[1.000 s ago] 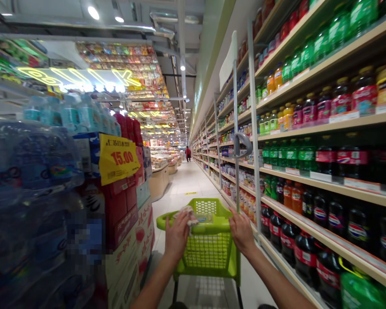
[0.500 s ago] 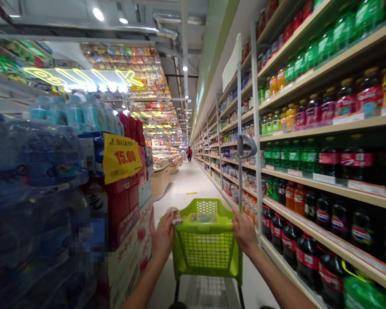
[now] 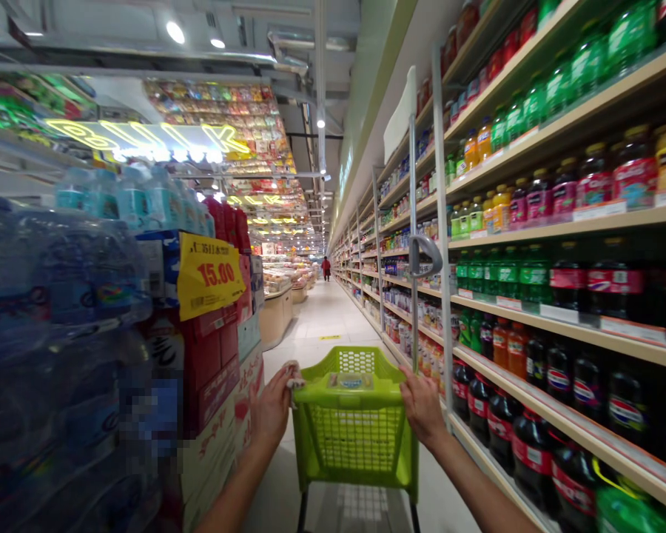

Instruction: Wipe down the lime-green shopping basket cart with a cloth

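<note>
A lime-green shopping cart [image 3: 355,437] stands right in front of me in a supermarket aisle. My left hand [image 3: 271,411] is closed on the left end of its handle bar, with a small crumpled white thing [image 3: 294,376] pinched between the fingers and the bar. My right hand [image 3: 422,406] is closed on the right end of the same bar. A grey hook on a pole [image 3: 422,255] rises from the cart's right side.
Shelves of soft-drink bottles [image 3: 560,296] run along the right. On the left are stacked water-bottle packs [image 3: 61,296], red cartons and a yellow 15.00 price sign [image 3: 209,275]. The tiled aisle [image 3: 322,326] leads ahead to a far person in red [image 3: 325,268].
My left hand has slid from the middle of the handle bar to its left end, carrying the white thing. The cart and view have shifted slightly along the aisle.
</note>
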{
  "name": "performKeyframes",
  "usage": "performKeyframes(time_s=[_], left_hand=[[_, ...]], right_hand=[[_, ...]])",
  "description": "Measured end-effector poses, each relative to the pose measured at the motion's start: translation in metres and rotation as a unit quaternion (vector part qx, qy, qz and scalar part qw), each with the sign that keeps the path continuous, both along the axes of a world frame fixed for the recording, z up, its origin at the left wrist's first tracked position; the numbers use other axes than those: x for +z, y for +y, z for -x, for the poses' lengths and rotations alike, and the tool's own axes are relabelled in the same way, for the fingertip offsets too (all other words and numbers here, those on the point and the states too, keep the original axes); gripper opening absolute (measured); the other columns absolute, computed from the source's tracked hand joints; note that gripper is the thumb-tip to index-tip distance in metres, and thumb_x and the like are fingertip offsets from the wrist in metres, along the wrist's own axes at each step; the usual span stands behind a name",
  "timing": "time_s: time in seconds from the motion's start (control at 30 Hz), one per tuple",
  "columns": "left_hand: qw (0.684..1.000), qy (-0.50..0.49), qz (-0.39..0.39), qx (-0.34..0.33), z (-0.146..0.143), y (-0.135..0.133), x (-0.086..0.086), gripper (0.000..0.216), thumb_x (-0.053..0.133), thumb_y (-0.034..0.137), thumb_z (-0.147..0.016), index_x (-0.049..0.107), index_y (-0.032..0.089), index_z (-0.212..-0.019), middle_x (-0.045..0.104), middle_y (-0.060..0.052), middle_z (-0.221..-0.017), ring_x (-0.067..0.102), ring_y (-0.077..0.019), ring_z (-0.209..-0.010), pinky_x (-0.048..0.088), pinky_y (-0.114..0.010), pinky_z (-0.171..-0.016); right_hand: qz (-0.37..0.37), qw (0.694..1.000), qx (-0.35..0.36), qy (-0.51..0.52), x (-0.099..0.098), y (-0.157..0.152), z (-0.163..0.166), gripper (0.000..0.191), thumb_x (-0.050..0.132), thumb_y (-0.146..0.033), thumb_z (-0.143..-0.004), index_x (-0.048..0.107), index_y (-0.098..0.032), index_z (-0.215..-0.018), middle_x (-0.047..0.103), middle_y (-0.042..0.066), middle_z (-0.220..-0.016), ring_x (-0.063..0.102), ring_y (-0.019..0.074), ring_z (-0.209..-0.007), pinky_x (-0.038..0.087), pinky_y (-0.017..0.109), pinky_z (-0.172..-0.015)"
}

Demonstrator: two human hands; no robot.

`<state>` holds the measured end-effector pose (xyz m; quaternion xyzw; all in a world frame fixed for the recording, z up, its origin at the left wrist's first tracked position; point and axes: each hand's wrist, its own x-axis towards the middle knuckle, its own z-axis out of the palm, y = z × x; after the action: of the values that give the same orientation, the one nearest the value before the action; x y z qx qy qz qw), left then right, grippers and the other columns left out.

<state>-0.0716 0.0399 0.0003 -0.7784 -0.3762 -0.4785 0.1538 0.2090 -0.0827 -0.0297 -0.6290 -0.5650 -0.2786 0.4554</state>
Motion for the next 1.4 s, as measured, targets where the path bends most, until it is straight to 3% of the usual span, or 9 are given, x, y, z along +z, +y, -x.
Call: performKeyframes(time_s=[0.27, 0.33, 0.47, 0.53, 0.77, 0.83, 1.03, 1.27, 1.4], left_hand=[[0.984, 0.062, -0.051, -0.157, -0.092, -0.055, -0.009, 0.03, 0.04, 0.01, -0.079, 0.059, 0.025, -0.098, 0.06, -0.004, -0.114, 0.05, -0.0197, -0.112, 0.018, -0.053, -0.103], [0.982, 0.082, -0.06, -0.159, -0.079, -0.049, -0.008, 0.03, 0.04, 0.01, -0.079, 0.059, 0.025, -0.098, 0.06, -0.004, -0.114, 0.05, -0.0191, -0.111, 0.016, -0.052, -0.104], [0.998, 0.029, -0.016, -0.05, -0.027, -0.021, 0.0, 0.032, 0.038, 0.012, -0.08, 0.057, 0.024, -0.103, 0.059, -0.005, -0.115, 0.055, -0.0202, -0.105, 0.019, -0.053, -0.103], [1.0, 0.001, 0.004, -0.03, -0.028, -0.02, 0.002, 0.031, 0.038, 0.013, -0.081, 0.056, 0.022, -0.104, 0.06, -0.006, -0.114, 0.056, -0.0212, -0.103, 0.02, -0.055, -0.102], [0.969, 0.104, -0.054, -0.218, -0.141, -0.076, -0.007, 0.023, 0.042, 0.016, -0.084, 0.059, 0.029, -0.093, 0.061, 0.001, -0.112, 0.047, -0.018, -0.115, 0.02, -0.052, -0.103], [0.969, 0.115, -0.066, -0.21, -0.132, -0.072, -0.007, 0.026, 0.041, 0.015, -0.084, 0.058, 0.029, -0.096, 0.06, 0.0, -0.114, 0.047, -0.0179, -0.114, 0.019, -0.052, -0.103], [0.995, 0.068, -0.021, -0.069, -0.049, -0.032, 0.0, 0.03, 0.04, 0.012, -0.081, 0.058, 0.025, -0.101, 0.058, -0.006, -0.117, 0.051, -0.0202, -0.11, 0.016, -0.054, -0.103], [0.977, 0.104, -0.053, -0.179, -0.13, -0.074, -0.005, 0.026, 0.042, 0.014, -0.083, 0.058, 0.028, -0.097, 0.06, -0.001, -0.114, 0.046, -0.0194, -0.116, 0.018, -0.055, -0.102], [0.978, 0.113, -0.068, -0.159, -0.097, -0.056, -0.009, 0.03, 0.041, 0.012, -0.082, 0.057, 0.028, -0.1, 0.059, -0.002, -0.116, 0.048, -0.0187, -0.113, 0.016, -0.053, -0.104]], right_hand=[[-0.001, 1.0, 0.017, 0.02, -0.001, 0.0, -0.004, 0.037, 0.028, -0.028, -0.087, 0.049, -0.019, -0.116, 0.062, 0.006, -0.104, 0.055, 0.0186, -0.092, 0.036, 0.04, -0.086], [0.0, 0.999, 0.027, 0.027, -0.001, -0.001, -0.006, 0.038, 0.027, -0.029, -0.087, 0.048, -0.017, -0.117, 0.062, 0.007, -0.103, 0.054, 0.0195, -0.094, 0.036, 0.04, -0.086], [-0.005, 0.999, 0.032, 0.041, -0.001, -0.001, -0.004, 0.039, 0.027, -0.029, -0.087, 0.049, -0.017, -0.116, 0.063, 0.007, -0.101, 0.054, 0.0204, -0.092, 0.035, 0.042, -0.087], [-0.008, 0.998, 0.031, 0.047, 0.0, 0.0, -0.002, 0.038, 0.027, -0.029, -0.087, 0.049, -0.019, -0.116, 0.063, 0.007, -0.1, 0.055, 0.0204, -0.091, 0.035, 0.043, -0.087], [-0.003, 0.998, 0.042, 0.043, 0.001, 0.001, -0.005, 0.041, 0.024, -0.027, -0.085, 0.048, -0.019, -0.117, 0.061, 0.007, -0.105, 0.055, 0.0199, -0.091, 0.037, 0.042, -0.086], [0.0, 0.998, 0.048, 0.04, 0.001, -0.001, -0.006, 0.041, 0.024, -0.027, -0.085, 0.048, -0.018, -0.117, 0.06, 0.007, -0.107, 0.055, 0.0195, -0.092, 0.037, 0.042, -0.086], [-0.007, 0.997, 0.052, 0.058, 0.004, -0.003, 0.0, 0.041, 0.025, -0.028, -0.086, 0.043, -0.018, -0.122, 0.065, 0.004, -0.087, 0.056, 0.0192, -0.088, 0.036, 0.042, -0.086], [-0.005, 0.997, 0.052, 0.058, 0.002, 0.001, -0.004, 0.042, 0.023, -0.028, -0.086, 0.042, -0.019, -0.123, 0.061, 0.007, -0.105, 0.055, 0.0197, -0.093, 0.036, 0.043, -0.087], [0.003, 0.997, 0.061, 0.051, 0.0, -0.001, -0.008, 0.042, 0.023, -0.028, -0.087, 0.041, -0.018, -0.124, 0.06, 0.007, -0.107, 0.055, 0.0194, -0.095, 0.035, 0.043, -0.089]])
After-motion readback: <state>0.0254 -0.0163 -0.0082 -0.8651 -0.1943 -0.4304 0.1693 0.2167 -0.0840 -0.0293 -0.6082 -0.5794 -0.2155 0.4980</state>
